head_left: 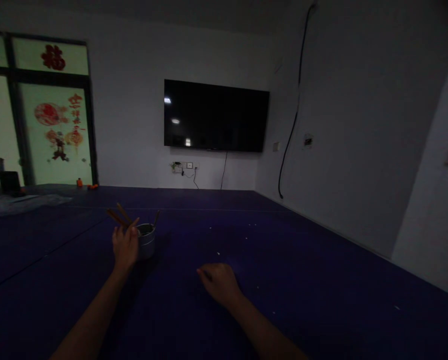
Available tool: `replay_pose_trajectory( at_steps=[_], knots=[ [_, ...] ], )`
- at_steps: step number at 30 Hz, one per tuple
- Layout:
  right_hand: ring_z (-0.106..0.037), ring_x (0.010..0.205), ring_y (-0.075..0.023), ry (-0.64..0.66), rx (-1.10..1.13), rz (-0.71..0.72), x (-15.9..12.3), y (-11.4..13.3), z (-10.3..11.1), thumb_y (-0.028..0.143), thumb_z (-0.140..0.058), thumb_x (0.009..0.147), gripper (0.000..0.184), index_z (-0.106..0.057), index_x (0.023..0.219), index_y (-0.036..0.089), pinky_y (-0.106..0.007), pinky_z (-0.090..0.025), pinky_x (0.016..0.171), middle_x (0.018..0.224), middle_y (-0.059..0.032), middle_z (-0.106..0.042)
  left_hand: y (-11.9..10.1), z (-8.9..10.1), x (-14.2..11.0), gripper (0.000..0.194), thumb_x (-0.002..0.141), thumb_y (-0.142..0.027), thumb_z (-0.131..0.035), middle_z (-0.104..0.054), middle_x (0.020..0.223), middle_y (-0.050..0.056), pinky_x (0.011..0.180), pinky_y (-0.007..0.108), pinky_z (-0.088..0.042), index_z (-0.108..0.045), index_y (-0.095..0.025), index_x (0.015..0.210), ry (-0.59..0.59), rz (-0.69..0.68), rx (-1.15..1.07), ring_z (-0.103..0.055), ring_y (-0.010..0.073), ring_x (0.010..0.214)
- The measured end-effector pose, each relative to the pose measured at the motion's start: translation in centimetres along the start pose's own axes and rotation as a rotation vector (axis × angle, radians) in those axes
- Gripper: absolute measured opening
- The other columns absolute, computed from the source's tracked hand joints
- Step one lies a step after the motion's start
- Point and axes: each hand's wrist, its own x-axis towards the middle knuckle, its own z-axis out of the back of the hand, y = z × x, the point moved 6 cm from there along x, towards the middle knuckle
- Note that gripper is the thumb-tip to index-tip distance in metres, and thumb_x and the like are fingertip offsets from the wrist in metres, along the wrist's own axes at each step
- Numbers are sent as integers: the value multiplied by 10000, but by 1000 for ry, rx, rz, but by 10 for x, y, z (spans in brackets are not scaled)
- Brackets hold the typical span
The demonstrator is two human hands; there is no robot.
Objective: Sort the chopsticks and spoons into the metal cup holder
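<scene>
Grey cup (146,246) just left of center on the blue surface (186,320), left hand (125,247) at its near-left side.
Cup stands upright, wooden sticks (116,218) leaning out behind my fingers, a thinner stick (156,218) at the far-right rim. Left fingers are up, fairly close together, by the sticks; can't tell if they're pinching any. Right hand (221,282) is curled in, well apart from the cup; can't tell if anything's inside. My guess: cup light, stiff-walled, possibly slick, tippy with sticks leaning. Best hold: round the wall below the rim; sticks by mid-shaft, probably stiff and light.
</scene>
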Motion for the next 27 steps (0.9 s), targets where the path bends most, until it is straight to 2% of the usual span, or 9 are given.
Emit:
replay_pose_trajectory(
  at_steps=[4,6,9,15,27],
  knots=[
    [-640,660,-126,-9,1,-9,0,0,0,309,-415,892,304,-650,730,205,-216,-329,549,723,4,-693,15,-7,7,526,900,-377,-206,-528,1227,170,1066,464,-203,-629,-128,1088,87,60,-52,-356,263,1261],
    [-643,669,-127,-3,5,-11,0,0,0,309,-417,891,300,-652,736,207,-217,-331,550,729,4,-696,22,-12,10,532,895,-400,-215,-521,1249,160,1047,449,-261,-610,-119,1115,134,139,-177,-408,258,1225],
    [-645,679,-129,1,5,-14,0,-1,-1,315,-413,894,308,-653,735,207,-210,-330,547,731,2,-697,27,-16,8,538,883,-473,-254,-483,1312,119,1041,442,-288,-571,-145,1168,137,243,-356,-407,254,1232],
    [-633,654,-115,-11,6,3,0,-2,-1,313,-400,905,318,-652,737,215,-192,-319,537,715,13,-688,16,-12,0,578,872,-545,-259,-463,1324,99,1065,403,-261,-563,-165,1185,100,280,-407,-397,240,1243],
    [-625,643,-116,11,5,-15,0,0,1,310,-395,907,327,-660,742,213,-203,-325,546,715,-1,-690,-1,7,-1,560,878,-523,-255,-501,1264,85,1049,394,-285,-555,-168,1191,48,243,-354,-427,235,1204]
  ],
)
